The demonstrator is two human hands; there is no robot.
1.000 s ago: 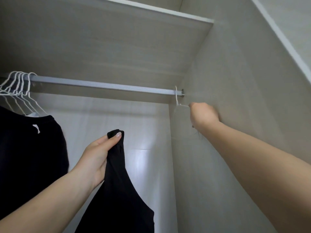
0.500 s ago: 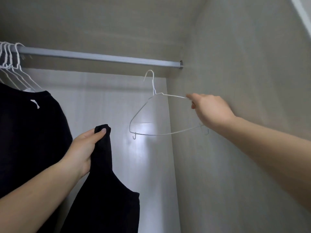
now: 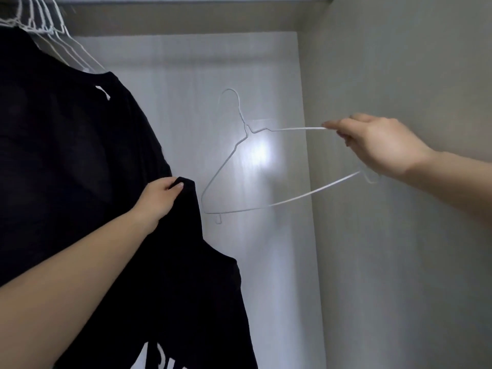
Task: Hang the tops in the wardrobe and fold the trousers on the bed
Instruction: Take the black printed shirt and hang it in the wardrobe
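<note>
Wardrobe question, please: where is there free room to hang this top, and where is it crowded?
Free: between the hanging black garment and the right side wall. Crowded: top left, where white hangers bunch above that garment.

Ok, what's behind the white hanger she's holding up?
Behind the white hanger in the right hand is only the pale wardrobe back panel, with a bright glare patch. Nothing hangs there; the rail is out of view.

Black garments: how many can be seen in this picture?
2. One black top hangs at the left on a hanger; the left hand grips another black top in front. More may be hidden at the left.
</note>
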